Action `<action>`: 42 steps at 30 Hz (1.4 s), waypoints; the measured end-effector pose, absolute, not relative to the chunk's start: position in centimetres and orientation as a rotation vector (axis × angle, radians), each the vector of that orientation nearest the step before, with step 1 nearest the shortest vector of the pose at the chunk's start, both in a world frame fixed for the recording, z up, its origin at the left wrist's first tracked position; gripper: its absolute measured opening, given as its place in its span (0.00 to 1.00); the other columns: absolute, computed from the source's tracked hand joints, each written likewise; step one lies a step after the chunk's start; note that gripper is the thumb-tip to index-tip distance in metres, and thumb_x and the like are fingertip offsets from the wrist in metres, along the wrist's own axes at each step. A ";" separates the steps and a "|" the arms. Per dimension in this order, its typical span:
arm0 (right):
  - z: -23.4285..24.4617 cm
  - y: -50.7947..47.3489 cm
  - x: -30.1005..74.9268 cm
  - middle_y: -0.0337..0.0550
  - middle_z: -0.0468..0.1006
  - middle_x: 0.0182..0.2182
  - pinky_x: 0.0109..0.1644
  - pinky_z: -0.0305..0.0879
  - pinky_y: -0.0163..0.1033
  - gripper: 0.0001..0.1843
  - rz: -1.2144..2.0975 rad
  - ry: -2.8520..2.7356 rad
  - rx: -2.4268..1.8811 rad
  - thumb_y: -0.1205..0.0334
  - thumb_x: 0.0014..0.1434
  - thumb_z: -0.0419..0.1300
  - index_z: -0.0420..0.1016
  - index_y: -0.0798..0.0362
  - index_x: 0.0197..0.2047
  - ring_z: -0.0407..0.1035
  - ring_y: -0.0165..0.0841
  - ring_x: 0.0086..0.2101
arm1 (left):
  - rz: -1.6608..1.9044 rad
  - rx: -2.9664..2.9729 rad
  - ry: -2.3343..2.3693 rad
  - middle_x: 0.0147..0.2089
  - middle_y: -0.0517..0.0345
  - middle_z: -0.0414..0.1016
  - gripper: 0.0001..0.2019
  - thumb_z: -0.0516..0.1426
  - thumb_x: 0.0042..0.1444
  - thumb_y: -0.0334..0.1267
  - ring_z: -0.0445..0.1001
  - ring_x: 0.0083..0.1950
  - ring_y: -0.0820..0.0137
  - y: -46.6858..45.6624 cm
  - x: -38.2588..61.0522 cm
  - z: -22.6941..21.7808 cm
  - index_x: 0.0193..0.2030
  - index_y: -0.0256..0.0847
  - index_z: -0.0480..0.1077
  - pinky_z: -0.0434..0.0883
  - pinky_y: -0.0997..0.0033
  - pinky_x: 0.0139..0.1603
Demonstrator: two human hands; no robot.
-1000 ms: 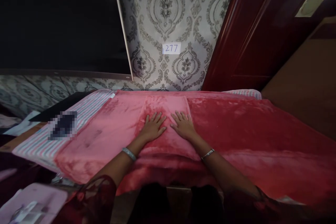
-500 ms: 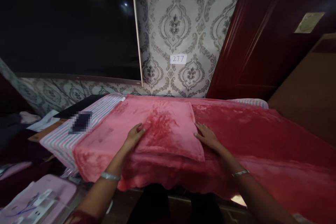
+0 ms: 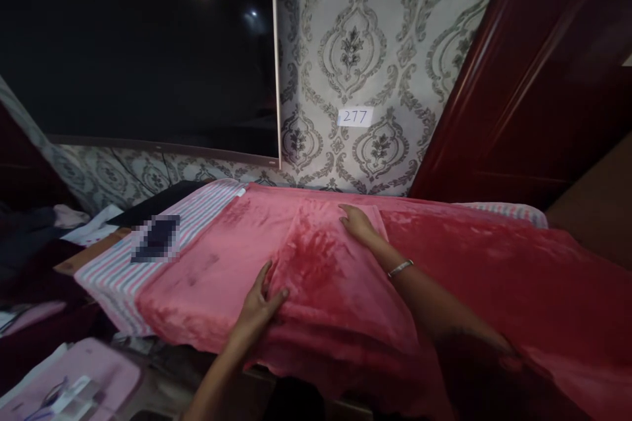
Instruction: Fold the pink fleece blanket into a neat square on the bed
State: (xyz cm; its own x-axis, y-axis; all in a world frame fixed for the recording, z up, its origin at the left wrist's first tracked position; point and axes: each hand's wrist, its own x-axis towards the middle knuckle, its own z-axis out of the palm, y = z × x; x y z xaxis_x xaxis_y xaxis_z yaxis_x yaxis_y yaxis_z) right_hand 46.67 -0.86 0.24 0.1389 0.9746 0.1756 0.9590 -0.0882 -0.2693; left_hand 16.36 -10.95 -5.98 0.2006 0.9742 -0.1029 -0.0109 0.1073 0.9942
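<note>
A pink fleece blanket (image 3: 207,270) covers the table, with a folded pink fleece piece (image 3: 330,270) lying on top in the middle. My left hand (image 3: 259,306) rests at the near left corner of the folded piece, fingers apart and thumb over its edge. At the far right corner of the piece my right hand (image 3: 358,223) lies flat with fingers stretched out. A bangle shows on my right wrist. Neither hand holds anything lifted.
A striped cloth (image 3: 121,256) lies under the blanket at the left, with a dark blurred object (image 3: 157,238) on it. A dark screen (image 3: 138,46) and patterned wallpaper with a "277" label (image 3: 354,116) stand behind. A red door (image 3: 533,79) is at the right. A pink case (image 3: 74,385) sits low left.
My left hand slid back to the near left corner of the folded piece. My right hand moved forward to its far right corner. The view shifted slightly left.
</note>
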 end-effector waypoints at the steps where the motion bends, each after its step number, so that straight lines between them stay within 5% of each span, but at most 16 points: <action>1: 0.2 0.5 46.9 0.47 0.65 0.69 0.70 0.54 0.38 0.32 0.078 -1.872 -2.129 0.68 0.66 0.52 0.61 0.57 0.72 0.60 0.35 0.67 | 0.987 1.211 1.098 0.59 0.39 0.77 0.61 0.71 0.42 0.58 0.81 0.53 0.51 -10.9 16.3 -6.2 0.77 0.37 0.47 0.80 0.54 0.49; 8: -0.7 7.0 50.0 0.57 0.61 0.70 0.70 0.54 0.40 0.33 0.171 -1.945 -2.222 0.64 0.67 0.55 0.58 0.64 0.73 0.59 0.41 0.67 | 1.029 1.270 1.138 0.70 0.41 0.67 0.53 0.67 0.48 0.62 0.67 0.70 0.51 -10.8 15.9 -8.4 0.75 0.42 0.53 0.68 0.57 0.68; 15: -2.3 10.1 53.3 0.55 0.67 0.67 0.66 0.59 0.39 0.31 0.318 -2.029 -2.230 0.61 0.66 0.57 0.65 0.60 0.70 0.64 0.41 0.65 | 1.093 1.197 1.271 0.68 0.46 0.70 0.50 0.68 0.44 0.63 0.70 0.67 0.51 -11.6 16.4 -9.1 0.72 0.48 0.60 0.71 0.56 0.66; 21: -2.6 11.4 54.3 0.56 0.76 0.59 0.60 0.65 0.40 0.27 0.383 -2.057 -2.210 0.61 0.59 0.62 0.76 0.59 0.61 0.72 0.46 0.57 | 1.107 1.307 1.372 0.71 0.55 0.66 0.41 0.66 0.48 0.59 0.59 0.74 0.53 -12.2 16.7 -8.7 0.69 0.52 0.65 0.54 0.53 0.76; 27: -3.9 10.0 54.2 0.58 0.75 0.60 0.60 0.65 0.41 0.28 0.305 -1.985 -2.097 0.61 0.61 0.58 0.72 0.61 0.63 0.70 0.45 0.58 | 1.059 1.320 1.312 0.73 0.55 0.64 0.41 0.66 0.51 0.55 0.57 0.75 0.55 -12.3 16.5 -8.5 0.72 0.50 0.63 0.52 0.54 0.77; 33: -3.1 6.8 54.8 0.53 0.80 0.44 0.51 0.67 0.44 0.13 0.015 -1.710 -1.855 0.57 0.60 0.55 0.74 0.53 0.44 0.73 0.44 0.46 | 1.081 1.417 1.223 0.62 0.53 0.77 0.25 0.58 0.57 0.60 0.68 0.69 0.53 -12.9 17.1 -8.7 0.57 0.54 0.79 0.57 0.51 0.74; 37: 1.7 4.4 54.6 0.45 0.74 0.29 0.39 0.63 0.44 0.07 -0.187 -1.516 -1.814 0.54 0.58 0.56 0.63 0.46 0.31 0.69 0.41 0.33 | 1.130 1.582 1.097 0.46 0.54 0.84 0.17 0.53 0.64 0.53 0.79 0.53 0.58 -14.1 17.7 -5.3 0.46 0.54 0.83 0.54 0.48 0.75; 42: 9.7 3.9 52.6 0.39 0.68 0.26 0.36 0.58 0.44 0.11 -0.294 -1.487 -1.727 0.54 0.56 0.58 0.59 0.45 0.29 0.63 0.38 0.29 | 1.182 1.751 0.929 0.40 0.55 0.84 0.13 0.55 0.65 0.45 0.81 0.43 0.63 -14.9 15.1 1.2 0.45 0.53 0.83 0.73 0.55 0.62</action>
